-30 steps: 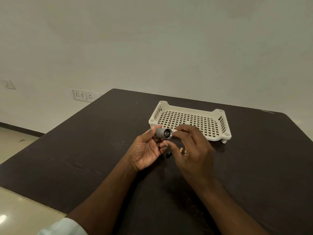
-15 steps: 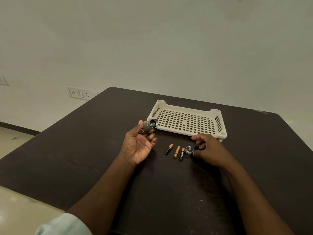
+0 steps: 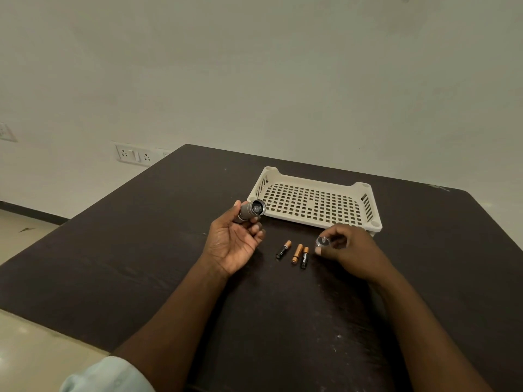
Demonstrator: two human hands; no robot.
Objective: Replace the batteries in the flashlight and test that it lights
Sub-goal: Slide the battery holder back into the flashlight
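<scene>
So the person is sitting at a dark table (image 3: 141,264), a pale sleeve (image 3: 107,374) poking in at the bottom left of the frame. Lower middle, three batteries (image 3: 297,253) are lying loose side by side on the wood, right between the hands.

The right hand (image 3: 348,250) is pinching the small round cap (image 3: 323,241) just above the table, right of the batteries. The left hand (image 3: 235,244) is sitting palm up, thumb and fingertips holding the flashlight (image 3: 252,210), its open end facing the camera.

So I'd say it's opened up and that's about it. Can't tell whether those three are the old cells or the fresh ones, or what's inside the tube. Loading, capping and the light test are all waiting.

Behind, centre frame, an empty white tray (image 3: 368,219) is sitting there.
</scene>
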